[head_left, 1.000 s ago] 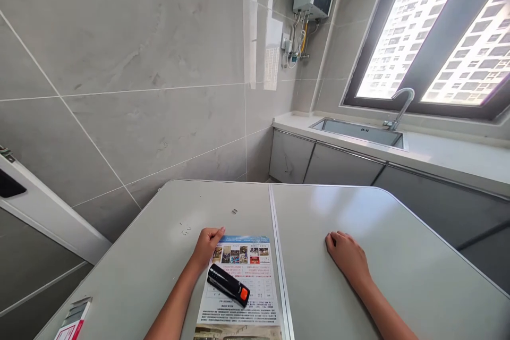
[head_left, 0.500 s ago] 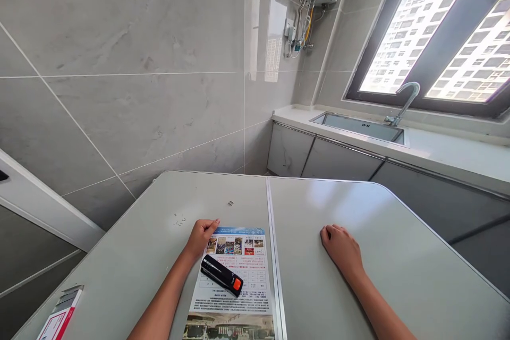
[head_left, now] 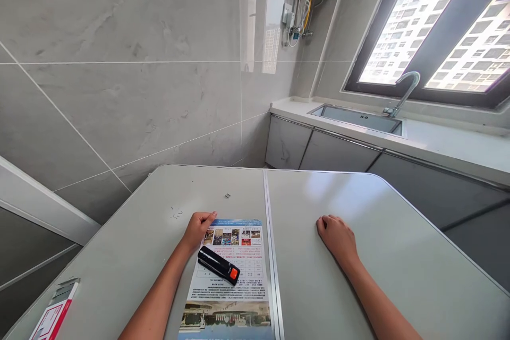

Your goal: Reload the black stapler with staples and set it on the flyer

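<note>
A printed leaflet (head_left: 228, 289) with colour photos and text lies on the table, left of its centre seam. Across it rests a black stapler (head_left: 215, 264) with an orange button, tilted down to the right. My left hand (head_left: 198, 229) is closed at the leaflet's upper left corner, its thumb on the edge; the other fingers are curled and partly hidden. Well to the right, my right hand (head_left: 338, 235) sits on the bare tabletop with its fingers curled in, touching only the table. Small metal staples (head_left: 227, 196) lie beyond the leaflet.
More loose bits of staple (head_left: 176, 213) are scattered left of the leaflet. A red and white box (head_left: 54, 311) lies by the table's left edge. Beyond the table (head_left: 319, 297) runs a counter with a sink (head_left: 358, 118) and a tap (head_left: 406, 93) under a window.
The camera has tilted slightly downward, so everything sits a little higher in view. Both hands, the leaflet and the stapler keep their places on the table.
</note>
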`<control>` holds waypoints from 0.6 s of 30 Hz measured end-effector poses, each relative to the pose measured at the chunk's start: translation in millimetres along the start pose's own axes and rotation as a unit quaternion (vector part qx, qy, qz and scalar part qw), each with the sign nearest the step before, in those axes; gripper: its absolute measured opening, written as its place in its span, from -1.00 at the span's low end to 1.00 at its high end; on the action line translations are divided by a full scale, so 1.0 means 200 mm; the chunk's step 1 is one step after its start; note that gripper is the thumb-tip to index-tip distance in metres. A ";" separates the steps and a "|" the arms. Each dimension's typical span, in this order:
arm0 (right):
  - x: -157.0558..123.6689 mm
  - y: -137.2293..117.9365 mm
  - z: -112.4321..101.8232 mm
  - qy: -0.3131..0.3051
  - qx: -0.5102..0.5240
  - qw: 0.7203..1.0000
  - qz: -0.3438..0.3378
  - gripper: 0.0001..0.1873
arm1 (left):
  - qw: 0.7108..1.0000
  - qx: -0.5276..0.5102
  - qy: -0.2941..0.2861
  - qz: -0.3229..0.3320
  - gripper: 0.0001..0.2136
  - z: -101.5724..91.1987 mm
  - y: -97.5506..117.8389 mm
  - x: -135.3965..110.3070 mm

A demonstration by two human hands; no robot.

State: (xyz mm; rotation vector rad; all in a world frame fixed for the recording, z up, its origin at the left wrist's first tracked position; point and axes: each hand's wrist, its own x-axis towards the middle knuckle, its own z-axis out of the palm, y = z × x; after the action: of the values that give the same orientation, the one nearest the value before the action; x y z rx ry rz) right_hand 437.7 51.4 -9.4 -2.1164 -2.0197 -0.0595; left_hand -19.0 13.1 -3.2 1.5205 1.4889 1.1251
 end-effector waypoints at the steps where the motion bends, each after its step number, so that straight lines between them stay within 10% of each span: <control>1: 0.00 0.00 0.00 0.002 -0.001 1.000 -0.001 -0.57 | 1.000 0.002 -0.001 0.001 -0.46 0.00 0.00 0.00; 18: -0.02 0.02 0.01 0.013 0.004 1.000 -0.015 -0.56 | 1.000 -0.002 -0.005 0.006 -0.44 0.01 0.02 0.00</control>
State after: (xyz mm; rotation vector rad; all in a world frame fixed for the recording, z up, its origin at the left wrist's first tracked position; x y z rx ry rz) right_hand 441.4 47.9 -11.6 -2.0690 -2.0340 -0.0828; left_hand -16.1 12.7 -1.0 1.5321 1.4722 1.1246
